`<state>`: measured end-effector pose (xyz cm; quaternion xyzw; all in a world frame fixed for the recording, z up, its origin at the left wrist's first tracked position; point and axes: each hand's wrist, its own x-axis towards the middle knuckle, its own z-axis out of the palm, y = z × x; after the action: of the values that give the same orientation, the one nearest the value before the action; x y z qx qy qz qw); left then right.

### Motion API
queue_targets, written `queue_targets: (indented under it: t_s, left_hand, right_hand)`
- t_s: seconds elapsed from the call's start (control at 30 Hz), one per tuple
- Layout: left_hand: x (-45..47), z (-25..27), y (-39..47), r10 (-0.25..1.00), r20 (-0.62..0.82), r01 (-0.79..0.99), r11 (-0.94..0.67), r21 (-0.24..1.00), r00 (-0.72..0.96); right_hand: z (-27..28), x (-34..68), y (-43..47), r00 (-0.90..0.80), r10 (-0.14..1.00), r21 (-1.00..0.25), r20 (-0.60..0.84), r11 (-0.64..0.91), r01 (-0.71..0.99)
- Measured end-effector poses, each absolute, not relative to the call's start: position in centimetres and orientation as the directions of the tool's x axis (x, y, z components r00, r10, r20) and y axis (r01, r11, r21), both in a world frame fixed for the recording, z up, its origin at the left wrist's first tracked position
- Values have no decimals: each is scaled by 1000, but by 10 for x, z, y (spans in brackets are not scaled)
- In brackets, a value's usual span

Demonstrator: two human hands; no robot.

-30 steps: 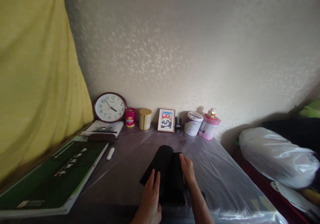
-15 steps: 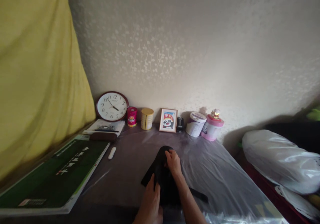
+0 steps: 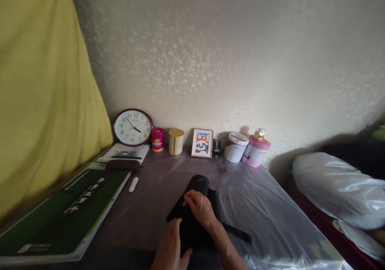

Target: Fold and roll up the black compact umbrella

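Note:
A folded black fabric item lies on the table in front of me; its exact kind is unclear. From its right side a black strap sticks out across the tabletop. My right hand rests over its upper middle, fingers curled together on the fabric. At the lower left edge, my left hand holds the fabric, its thumb over the near part and its other fingers along the side, partly hidden.
Plastic film covers the table. A large green book and a small white object lie left. Along the wall stand a clock, a pink can, a yellow can, a picture frame and tubs.
My right hand has moved left and nearer across the fabric, folding part of it over to the left. My left hand has shifted slightly left, its thumb now spread away from the fingers.

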<state>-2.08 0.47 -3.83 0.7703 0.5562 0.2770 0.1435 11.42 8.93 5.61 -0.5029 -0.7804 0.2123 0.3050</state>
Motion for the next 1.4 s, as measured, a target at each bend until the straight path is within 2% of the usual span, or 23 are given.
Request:
queue_targets:
  t_s: [0.07, 0.17, 0.23, 0.37, 0.5, 0.63, 0.73, 0.8, 0.87, 1.0, 1.1, 1.17, 1.23, 1.3, 1.4]
  left_hand:
    - [-21, -28, 2, 926, 315, 808, -343, 479, 206]
    - [-11, -13, 3, 895, 340, 819, -414, 396, 288]
    - [-2, -5, 6, 890, 316, 824, -433, 365, 328]
    - [10, 4, 11, 933, 211, 867, -352, 353, 293]
    - [13, -3, 14, 936, 179, 871, -349, 346, 304]
    - [13, -11, 18, 933, 182, 875, -355, 329, 310]
    - [16, 4, 21, 941, 47, 883, -330, 333, 334]
    - [19, 21, 22, 947, -96, 916, -267, 298, 308]
    - [21, 35, 21, 947, -155, 937, -235, 259, 280]
    - [17, 28, 20, 964, -97, 942, -218, 254, 249]
    - [9, 7, 21, 967, 9, 913, -244, 328, 255]
    - [4, -3, 22, 970, 39, 903, -237, 357, 240]
    - [-1, -6, 22, 971, 45, 899, -234, 370, 234]
    - [-3, -4, 21, 968, 57, 892, -247, 379, 244]
    - [-5, 1, 20, 970, 72, 898, -241, 367, 230]
  right_hand:
    - [56, 113, 86, -355, 898, -643, 258, 434, 631]
    - [58, 114, 85, -403, 888, -693, 223, 435, 575]
    - [60, 115, 86, -429, 883, -730, 190, 419, 540]
    - [63, 120, 86, -469, 862, -744, 196, 442, 502]
    - [55, 129, 84, -410, 849, -703, 334, 514, 492]
    - [38, 137, 93, -417, 802, -565, 428, 597, 569]
    - [29, 139, 111, -421, 803, -512, 422, 594, 621]
    - [28, 140, 127, -397, 822, -501, 409, 566, 655]
    - [27, 142, 143, -357, 842, -495, 405, 530, 688]
    - [26, 151, 160, -148, 864, -509, 482, 413, 755]
    - [19, 162, 146, 32, 817, -547, 576, 356, 758]
    - [12, 169, 127, 27, 813, -561, 581, 377, 737]
    - [4, 178, 107, -20, 854, -560, 519, 358, 748]
    - [0, 188, 91, -68, 891, -523, 449, 324, 789]
    - [0, 204, 79, -42, 917, -472, 396, 242, 848]
